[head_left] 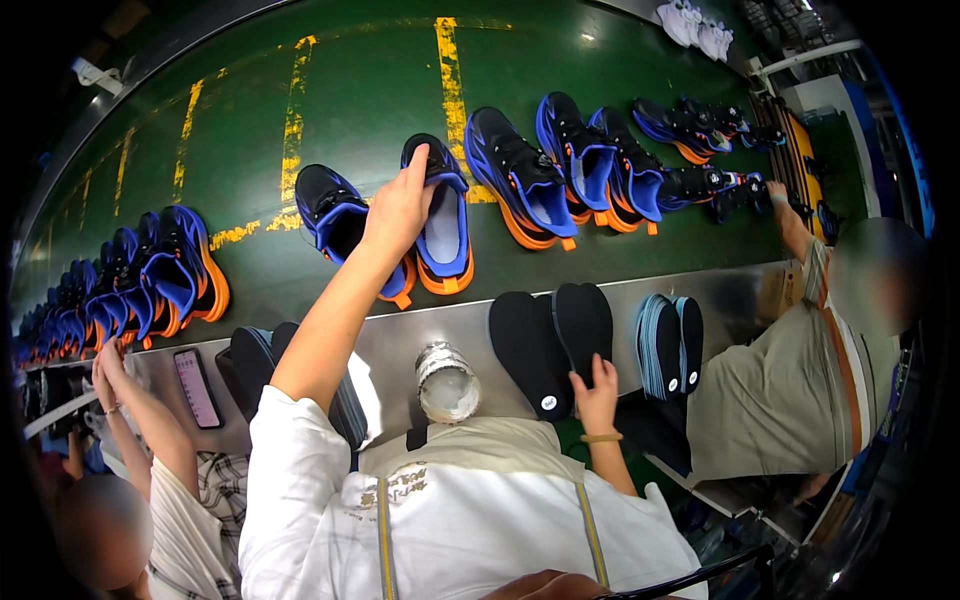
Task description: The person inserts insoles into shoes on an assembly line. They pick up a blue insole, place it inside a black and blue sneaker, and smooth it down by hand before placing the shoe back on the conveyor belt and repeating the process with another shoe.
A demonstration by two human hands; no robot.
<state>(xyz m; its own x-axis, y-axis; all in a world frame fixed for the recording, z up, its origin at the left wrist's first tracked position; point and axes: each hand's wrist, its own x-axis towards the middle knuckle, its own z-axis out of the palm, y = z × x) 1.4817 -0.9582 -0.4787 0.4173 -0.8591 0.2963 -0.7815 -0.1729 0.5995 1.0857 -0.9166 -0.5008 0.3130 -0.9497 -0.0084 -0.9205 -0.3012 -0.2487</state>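
Left grip (400, 208), its closure unclear, touches a black-blue-orange sneaker (445, 242). Under the half-open right grip (598, 400) lie flat black insoles (528, 345), unfitted.

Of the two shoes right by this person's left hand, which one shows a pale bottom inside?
The shoe on the right, where the left hand points its index finger. The shoe on the left looks dark inside.

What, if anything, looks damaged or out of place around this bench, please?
The yellow lines on the green table are chipped and patchy, so they look worn. The round container looks smeared with whitish residue. Some white shoes stand at the far right, unlike the black-and-blue shoes nearer.
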